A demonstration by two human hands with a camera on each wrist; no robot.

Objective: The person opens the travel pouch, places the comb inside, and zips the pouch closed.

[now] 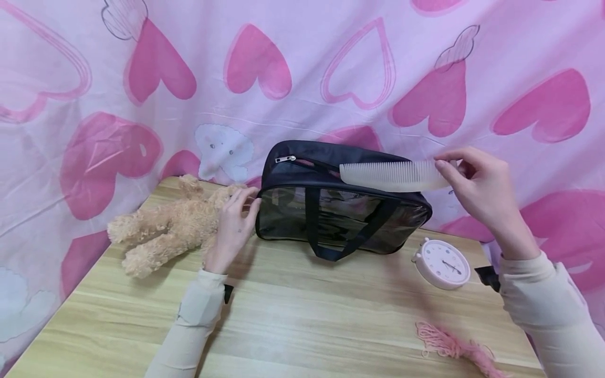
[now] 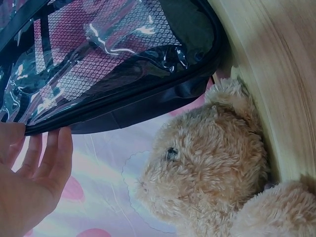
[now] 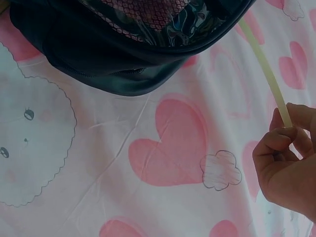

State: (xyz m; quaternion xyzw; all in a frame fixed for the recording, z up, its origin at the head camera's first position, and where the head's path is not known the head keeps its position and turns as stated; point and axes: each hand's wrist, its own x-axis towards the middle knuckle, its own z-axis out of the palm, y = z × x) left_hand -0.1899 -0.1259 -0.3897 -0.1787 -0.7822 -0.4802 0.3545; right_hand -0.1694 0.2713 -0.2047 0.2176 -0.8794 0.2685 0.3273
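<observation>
We find the right hand [image 1: 477, 186] pinching one end of a pale comb [image 1: 392, 178] between thumb and fingers, the comb held teeth up over the top of a black bag [image 1: 345, 220] with clear panels, alongside its partly open zipper [image 1: 285, 158]. We note the left hand [image 1: 233, 223] gripping the bag's left upper edge between thumb and fingers, near a plush bear [image 1: 181, 226]. On the wooden table [image 1: 293, 315] we record a round clock [image 1: 443, 264] near the bag's right end and a pink yarn bundle [image 1: 454, 346] nearer the viewer.
</observation>
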